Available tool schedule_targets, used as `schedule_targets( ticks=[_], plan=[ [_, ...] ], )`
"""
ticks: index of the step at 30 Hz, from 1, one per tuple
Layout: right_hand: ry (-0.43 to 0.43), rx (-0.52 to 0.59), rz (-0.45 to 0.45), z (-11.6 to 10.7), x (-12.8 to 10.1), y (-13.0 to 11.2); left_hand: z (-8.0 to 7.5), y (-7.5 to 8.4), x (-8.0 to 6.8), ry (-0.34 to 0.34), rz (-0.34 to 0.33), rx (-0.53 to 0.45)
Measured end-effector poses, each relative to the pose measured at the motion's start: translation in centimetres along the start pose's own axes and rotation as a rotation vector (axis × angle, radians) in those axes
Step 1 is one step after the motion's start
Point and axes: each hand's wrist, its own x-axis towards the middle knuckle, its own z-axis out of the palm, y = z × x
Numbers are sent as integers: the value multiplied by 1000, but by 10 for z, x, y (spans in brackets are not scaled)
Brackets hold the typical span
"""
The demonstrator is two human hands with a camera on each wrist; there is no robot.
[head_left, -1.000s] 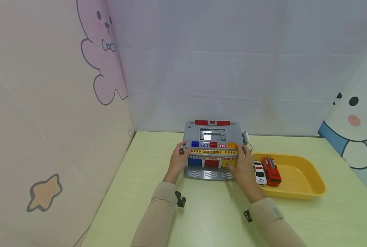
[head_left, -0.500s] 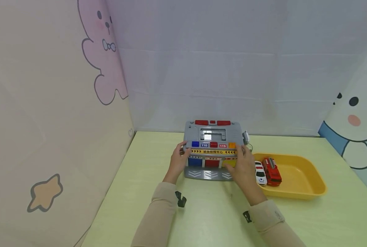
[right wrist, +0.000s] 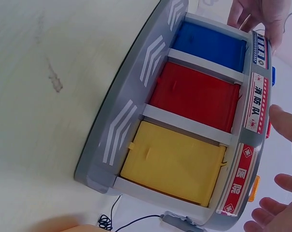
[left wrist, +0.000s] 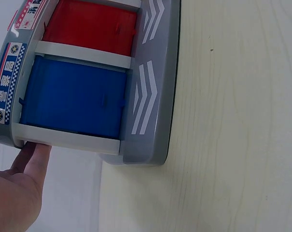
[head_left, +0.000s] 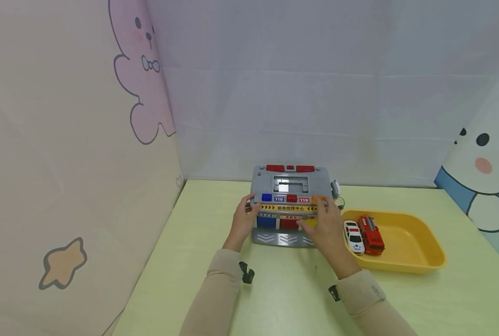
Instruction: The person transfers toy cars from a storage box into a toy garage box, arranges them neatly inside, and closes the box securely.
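- One toy station (head_left: pixel 290 205), frame centre: three doors, labels "110", "119".
- Left hand (head_left: pixel 243 223) grip grasps its side; right hand (head_left: pixel 326 227) grip released.
- Two cars (head_left: pixel 363 234), one tray (head_left: pixel 417 261), right.

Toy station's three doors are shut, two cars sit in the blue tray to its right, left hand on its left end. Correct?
Not quite: the tray is yellow, not blue, as the head view shows. The toy station has three shut doors, the white car and red truck lie in the tray, and the left hand holds its left end.
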Motion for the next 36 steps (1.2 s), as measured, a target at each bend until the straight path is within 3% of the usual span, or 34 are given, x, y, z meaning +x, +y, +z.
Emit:
schedule_targets(
  ticks=[20,36],
  plan=[
    [-76,-64,-36,2,28,3,1,3,-1,-7,0,-3],
    [-166,-89,69,6,39,-1,1,3,-2,-1,15,-8]
  ],
)
